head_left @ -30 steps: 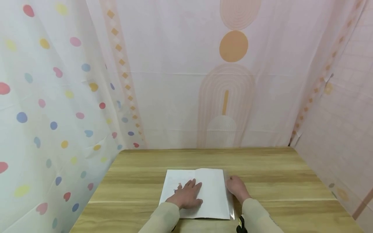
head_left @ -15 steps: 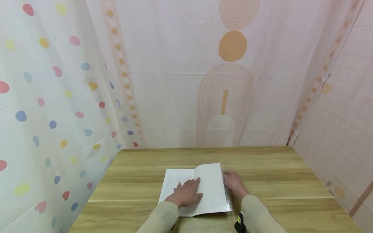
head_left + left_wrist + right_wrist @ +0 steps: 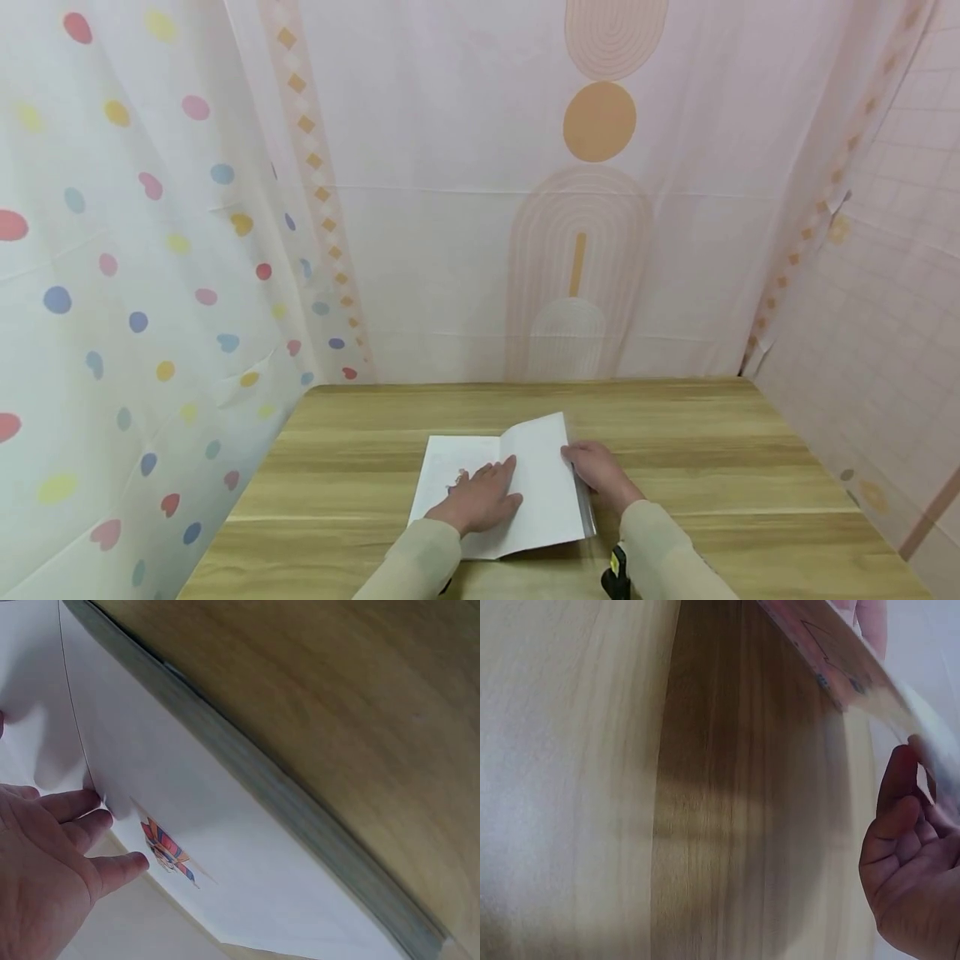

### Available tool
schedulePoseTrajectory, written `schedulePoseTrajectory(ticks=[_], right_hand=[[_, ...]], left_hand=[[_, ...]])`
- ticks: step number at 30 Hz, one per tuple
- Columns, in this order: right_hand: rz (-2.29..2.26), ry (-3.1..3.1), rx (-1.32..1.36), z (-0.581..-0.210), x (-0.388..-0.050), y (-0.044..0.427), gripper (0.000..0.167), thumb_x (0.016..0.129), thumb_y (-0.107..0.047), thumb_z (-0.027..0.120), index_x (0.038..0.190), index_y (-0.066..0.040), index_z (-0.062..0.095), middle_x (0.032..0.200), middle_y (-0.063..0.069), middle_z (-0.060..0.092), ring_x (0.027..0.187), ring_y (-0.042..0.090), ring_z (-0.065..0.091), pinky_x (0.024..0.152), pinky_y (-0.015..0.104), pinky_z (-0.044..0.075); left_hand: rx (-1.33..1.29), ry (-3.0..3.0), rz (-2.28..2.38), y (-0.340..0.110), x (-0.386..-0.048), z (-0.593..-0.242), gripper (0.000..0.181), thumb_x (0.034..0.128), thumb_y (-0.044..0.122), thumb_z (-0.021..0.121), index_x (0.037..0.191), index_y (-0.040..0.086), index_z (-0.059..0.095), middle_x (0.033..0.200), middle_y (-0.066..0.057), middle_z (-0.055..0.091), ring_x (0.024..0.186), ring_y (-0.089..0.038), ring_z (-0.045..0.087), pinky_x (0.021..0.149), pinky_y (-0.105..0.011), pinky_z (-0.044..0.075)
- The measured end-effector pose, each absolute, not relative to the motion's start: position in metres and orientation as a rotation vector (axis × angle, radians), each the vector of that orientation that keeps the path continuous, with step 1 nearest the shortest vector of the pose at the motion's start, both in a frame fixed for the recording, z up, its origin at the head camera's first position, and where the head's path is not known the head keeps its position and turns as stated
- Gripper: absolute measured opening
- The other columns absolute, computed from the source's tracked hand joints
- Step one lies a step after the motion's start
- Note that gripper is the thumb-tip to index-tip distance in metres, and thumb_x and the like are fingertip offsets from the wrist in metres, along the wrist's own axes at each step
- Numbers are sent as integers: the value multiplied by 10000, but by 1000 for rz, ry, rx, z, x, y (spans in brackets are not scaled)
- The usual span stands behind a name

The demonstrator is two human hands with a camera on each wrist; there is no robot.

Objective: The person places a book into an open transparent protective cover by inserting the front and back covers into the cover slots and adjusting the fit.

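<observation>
An open book [image 3: 546,496] lies on the wooden table, its right page white and blank in the head view. My left hand [image 3: 478,500] rests on it near the fold with fingers spread straight. On the left page, a small coloured picture [image 3: 169,851] shows beside those fingers in the left wrist view. My right hand [image 3: 598,473] pinches the right edge of the book, which is raised off the table and tilted. Curled right fingers [image 3: 900,817] meet that edge in the right wrist view; how many sheets they hold is hidden. A coloured cover [image 3: 832,664] shows underneath.
The wood-grained table [image 3: 712,467] extends around the book on all sides. A patterned curtain [image 3: 435,250] hangs behind the table, with a dotted curtain [image 3: 150,250] on the left and another on the right.
The right side of the book has risen from lying nearly flat to tilted. My right hand has moved slightly left and away from me with the edge. The left hand has stayed nearly still.
</observation>
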State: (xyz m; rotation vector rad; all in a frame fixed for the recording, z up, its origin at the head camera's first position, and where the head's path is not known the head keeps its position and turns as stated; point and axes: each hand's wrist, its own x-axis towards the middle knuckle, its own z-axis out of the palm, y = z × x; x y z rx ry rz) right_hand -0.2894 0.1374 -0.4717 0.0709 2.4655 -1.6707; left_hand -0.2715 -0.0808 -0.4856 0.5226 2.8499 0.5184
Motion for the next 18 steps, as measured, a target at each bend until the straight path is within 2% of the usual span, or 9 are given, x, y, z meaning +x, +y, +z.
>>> schedulePoseTrajectory(ticks=[5,10,13,18], right_hand=[[-1683,2413,64,-469,-290,134,361,1024,-242,499,1111,85,624,889,117,650,793,229,628,688,376,534],[-1727,2415,68,-462,-293,132,315,1016,-221,496,996,53,651,836,101,648,746,214,619,648,345,520],[-1727,2443,87,-457,-294,132,316,1007,-223,502,981,48,663,831,96,646,744,210,613,646,333,511],[-1742,2447,98,-453,-295,130,357,1001,-255,514,1056,59,676,853,94,655,764,206,617,657,332,519]], left_hand=[[511,2845,538,-81,-273,-487,652,1007,412,489,1547,83,328,1528,-160,414,1421,-369,339,1127,-652,186],[528,2825,565,-80,-273,-487,638,1028,430,438,1549,81,323,1532,-147,413,1422,-372,337,1139,-626,191],[567,2833,562,-80,-271,-486,625,1037,425,422,1538,61,339,1528,-126,426,1405,-381,363,1133,-620,214],[597,2847,587,-80,-268,-487,610,1037,423,412,1525,58,369,1501,-111,466,1377,-389,405,1123,-611,248]])
